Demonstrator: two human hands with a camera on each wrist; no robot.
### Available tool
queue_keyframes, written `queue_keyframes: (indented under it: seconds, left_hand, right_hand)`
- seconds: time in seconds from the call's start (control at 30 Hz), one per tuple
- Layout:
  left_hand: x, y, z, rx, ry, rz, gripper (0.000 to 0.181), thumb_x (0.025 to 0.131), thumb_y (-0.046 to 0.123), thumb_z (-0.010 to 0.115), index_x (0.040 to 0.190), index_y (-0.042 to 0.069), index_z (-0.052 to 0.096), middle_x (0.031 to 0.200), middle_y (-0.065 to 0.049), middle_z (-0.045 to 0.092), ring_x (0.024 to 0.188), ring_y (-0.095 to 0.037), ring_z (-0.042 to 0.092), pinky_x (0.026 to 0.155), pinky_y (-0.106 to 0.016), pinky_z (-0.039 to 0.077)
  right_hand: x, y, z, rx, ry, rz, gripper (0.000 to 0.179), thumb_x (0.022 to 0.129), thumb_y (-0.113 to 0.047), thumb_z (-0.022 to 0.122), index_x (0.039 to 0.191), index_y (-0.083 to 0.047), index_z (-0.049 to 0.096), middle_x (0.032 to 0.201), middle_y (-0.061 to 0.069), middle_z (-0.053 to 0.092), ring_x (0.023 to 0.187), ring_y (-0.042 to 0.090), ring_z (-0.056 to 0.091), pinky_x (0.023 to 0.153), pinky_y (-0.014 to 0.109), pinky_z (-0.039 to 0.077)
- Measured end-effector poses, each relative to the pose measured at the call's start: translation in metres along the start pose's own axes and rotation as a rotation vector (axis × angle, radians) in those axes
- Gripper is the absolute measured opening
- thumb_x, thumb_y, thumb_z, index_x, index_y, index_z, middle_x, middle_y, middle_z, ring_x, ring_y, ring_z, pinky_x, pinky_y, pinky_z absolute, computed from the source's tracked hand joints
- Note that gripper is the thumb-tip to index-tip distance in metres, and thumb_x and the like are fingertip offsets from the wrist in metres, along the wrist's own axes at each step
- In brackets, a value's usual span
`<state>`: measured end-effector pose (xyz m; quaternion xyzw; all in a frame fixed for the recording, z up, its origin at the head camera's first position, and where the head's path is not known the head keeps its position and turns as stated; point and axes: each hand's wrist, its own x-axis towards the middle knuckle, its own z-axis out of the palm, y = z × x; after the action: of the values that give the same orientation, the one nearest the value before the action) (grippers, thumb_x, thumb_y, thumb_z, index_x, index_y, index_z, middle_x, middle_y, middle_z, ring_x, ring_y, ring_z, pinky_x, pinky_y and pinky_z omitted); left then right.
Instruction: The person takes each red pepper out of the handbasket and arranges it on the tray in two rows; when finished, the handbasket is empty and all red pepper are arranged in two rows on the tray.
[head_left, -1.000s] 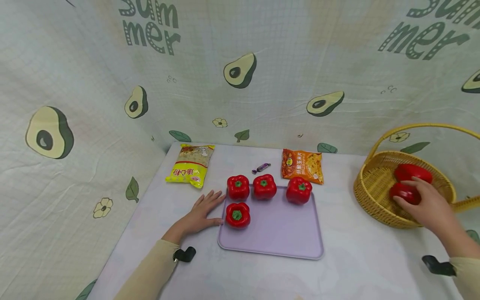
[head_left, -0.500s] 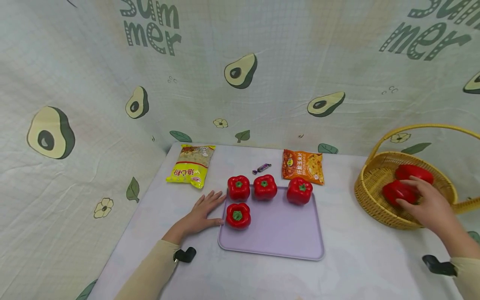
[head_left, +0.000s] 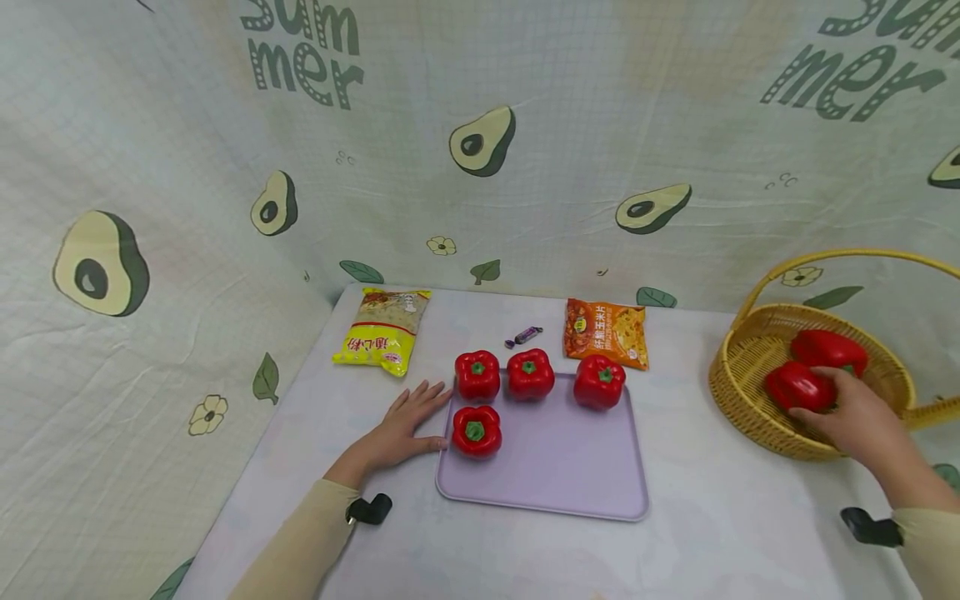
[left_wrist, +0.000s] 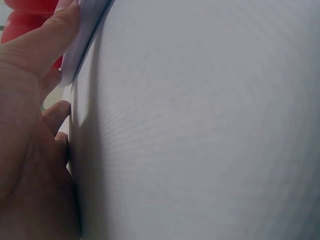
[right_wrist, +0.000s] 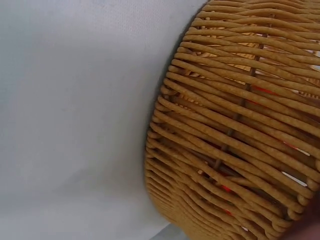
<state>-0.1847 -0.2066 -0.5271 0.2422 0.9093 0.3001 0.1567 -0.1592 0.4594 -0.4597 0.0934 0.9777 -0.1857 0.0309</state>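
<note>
My right hand [head_left: 862, 417] reaches into the yellow wicker basket [head_left: 731, 392] at the right. Its thumb and fingers hold the near end of a red bell pepper [head_left: 793, 386]. Behind that one lies a second red bell pepper [head_left: 825, 348], a bit of green stem showing. In the right wrist view the basket wall [right_wrist: 235, 115] hides most of the hand. My left hand [head_left: 401, 429] lies with fingers spread on the table, fingertips and thumb touching the left edge of the lilac tray [head_left: 562, 467]. Several red bell peppers stand on the tray, one [head_left: 476, 432] nearest the left hand.
A yellow bag of pasta [head_left: 384, 329] lies at the back left. A small purple-wrapped candy [head_left: 523, 337] and an orange snack packet [head_left: 605, 333] lie behind the tray. The basket's tall handle [head_left: 862, 252] arches over its back. A printed cloth hangs behind the table.
Inside the basket, the held pepper has shifted slightly left and turned. My right fingers have slid lower toward its near end, uncovering the other pepper's stem. The left hand stays put.
</note>
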Motion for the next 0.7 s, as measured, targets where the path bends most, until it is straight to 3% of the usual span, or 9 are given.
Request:
queue_keyframes:
  seconds: [0.37, 0.7]
  left_hand:
    - [-0.0017, 0.0032, -0.0015, -0.011, 0.011, 0.005, 0.087, 0.091, 0.049, 0.072, 0.163, 0.032, 0.025, 0.170, 0.001, 0.016, 0.157, -0.030, 0.000, 0.123, -0.057, -0.006]
    - [-0.0004, 0.0012, -0.0003, -0.004, 0.007, 0.004, 0.088, 0.091, 0.050, 0.071, 0.163, 0.032, 0.024, 0.170, 0.001, 0.016, 0.157, -0.029, 0.000, 0.123, -0.057, -0.005]
  right_hand:
    - [0.0021, 0.0010, 0.0017, -0.019, 0.008, 0.005, 0.087, 0.085, -0.017, 0.080, 0.144, 0.014, 0.024, 0.123, 0.049, 0.036, 0.107, 0.065, 0.037, 0.085, 0.078, 0.042]
    - [0.0005, 0.0031, 0.0051, -0.014, 0.051, 0.012, 0.080, 0.087, -0.023, 0.075, 0.143, 0.009, 0.028, 0.123, 0.050, 0.020, 0.102, 0.066, 0.032, 0.076, 0.077, 0.045]
